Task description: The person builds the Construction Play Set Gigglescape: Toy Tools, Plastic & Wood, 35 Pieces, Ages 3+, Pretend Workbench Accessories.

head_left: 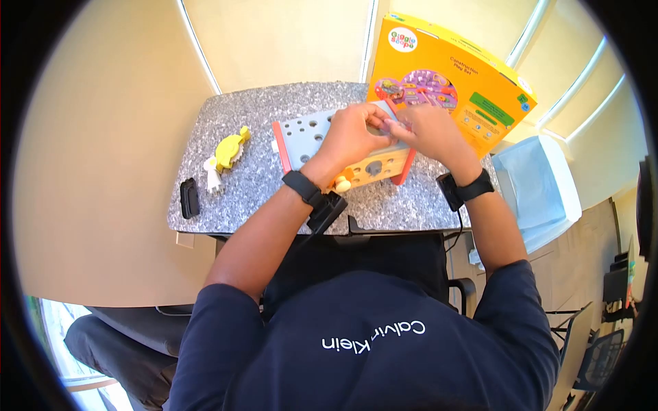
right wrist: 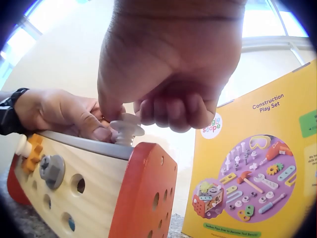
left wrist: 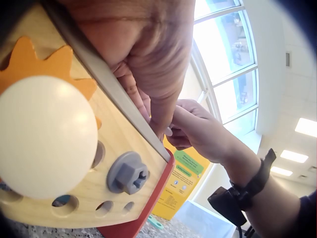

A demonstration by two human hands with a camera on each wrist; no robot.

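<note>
On the speckled table stands a wooden toy workbench with a grey perforated top and red ends. At the top's right end, my right hand pinches a pale plastic bolt with thumb and finger, the other fingers curled in. My left hand reaches over the top, its thumb right beside the bolt and its other fingertips partly hidden. A grey hex-head bolt sits in the wooden front panel, beside an orange gear with a white knob over it.
A yellow play set box stands behind the workbench on the right. Yellow and white toy pieces and a black object lie on the table's left. A light blue bin is beyond the right edge.
</note>
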